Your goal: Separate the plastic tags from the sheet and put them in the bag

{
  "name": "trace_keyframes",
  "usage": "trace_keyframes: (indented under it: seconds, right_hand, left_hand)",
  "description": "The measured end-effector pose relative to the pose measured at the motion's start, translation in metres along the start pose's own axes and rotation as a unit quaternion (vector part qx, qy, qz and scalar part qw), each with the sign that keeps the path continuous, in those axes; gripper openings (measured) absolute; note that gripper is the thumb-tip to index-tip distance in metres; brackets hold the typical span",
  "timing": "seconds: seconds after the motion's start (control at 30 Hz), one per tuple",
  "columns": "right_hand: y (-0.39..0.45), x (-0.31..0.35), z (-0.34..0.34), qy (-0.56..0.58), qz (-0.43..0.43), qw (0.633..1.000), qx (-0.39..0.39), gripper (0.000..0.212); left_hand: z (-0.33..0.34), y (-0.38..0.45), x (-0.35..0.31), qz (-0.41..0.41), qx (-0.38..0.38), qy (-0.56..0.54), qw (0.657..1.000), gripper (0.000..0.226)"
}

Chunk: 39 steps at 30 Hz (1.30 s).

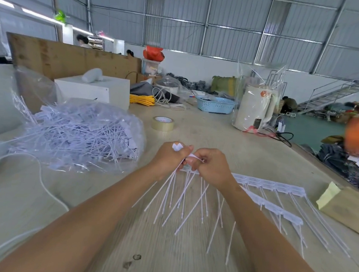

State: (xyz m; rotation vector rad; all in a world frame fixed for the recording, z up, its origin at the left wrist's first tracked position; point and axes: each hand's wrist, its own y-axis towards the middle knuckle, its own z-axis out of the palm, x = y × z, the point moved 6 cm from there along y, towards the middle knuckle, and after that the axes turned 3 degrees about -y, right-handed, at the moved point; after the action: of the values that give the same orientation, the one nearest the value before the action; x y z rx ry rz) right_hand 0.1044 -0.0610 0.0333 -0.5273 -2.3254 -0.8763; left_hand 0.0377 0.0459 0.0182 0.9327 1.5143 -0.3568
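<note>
Wooden table (pixel 197 124) | both hands (pixel 170 156) pinch thin white tags (pixel 181 201)

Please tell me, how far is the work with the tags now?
Done: the clear plastic bag on the left already holds many loose white tags. In hand: the left hand and right hand grip a white tag sheet, pulling tags apart. Left: two more white tag sheets lie unseparated on the wooden table.
</note>
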Motion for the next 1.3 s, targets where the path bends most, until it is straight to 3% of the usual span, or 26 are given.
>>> trace_keyframes:
  seconds: [0.2,0.43,0.57,0.7,0.83,0.9,1.0,1.1,1.17,1.27,1.3]
  right_hand:
    - [0.0,0.004,0.002,-0.099,-0.041,0.994,-0.005,0.015]
    - [-0.001,0.019,0.005,-0.315,-0.112,0.943,0.008,0.021]
    - [-0.002,0.016,-0.002,-0.244,-0.094,0.965,0.012,0.021]
    - [-0.001,0.009,-0.009,-0.091,-0.063,0.993,0.028,0.016]
    - [-0.001,0.007,-0.009,-0.045,-0.048,0.997,0.045,0.05]
    - [-0.002,0.008,-0.01,-0.028,-0.044,0.997,0.05,0.055]
    - [-0.004,0.011,-0.014,0.017,-0.037,0.997,0.063,0.035]
    - [-0.004,0.031,-0.016,0.159,-0.043,0.978,0.125,0.031]
    - [0.003,0.037,-0.022,0.203,-0.045,0.974,0.093,0.031]
    - [0.002,0.034,-0.015,0.162,-0.029,0.983,0.08,0.011]
    - [0.0,0.029,-0.01,0.142,-0.019,0.985,0.097,0.014]
  left_hand:
    - [-0.002,0.0,-0.001,0.016,0.007,0.042,0.999,0.037]
    - [-0.004,0.001,0.004,-0.091,0.033,-0.01,0.995,0.031]
    - [-0.002,0.0,-0.002,-0.063,0.017,0.004,0.998,0.033]
    - [0.005,0.001,-0.002,-0.061,0.013,-0.026,0.998,0.038]
    - [0.006,0.0,-0.002,-0.043,0.018,-0.001,0.999,0.039]
    - [0.008,0.001,-0.004,-0.028,0.018,0.02,0.999,0.039]
    - [0.01,0.002,-0.008,-0.002,0.01,0.049,0.999,0.036]
    - [-0.02,0.01,0.001,-0.029,-0.079,0.112,0.99,0.03]
    - [-0.035,0.011,0.01,-0.076,-0.086,0.006,0.993,0.03]
    - [-0.021,0.005,0.003,-0.091,-0.011,-0.135,0.987,0.031]
    - [-0.013,0.004,-0.002,-0.077,0.016,-0.149,0.986,0.031]
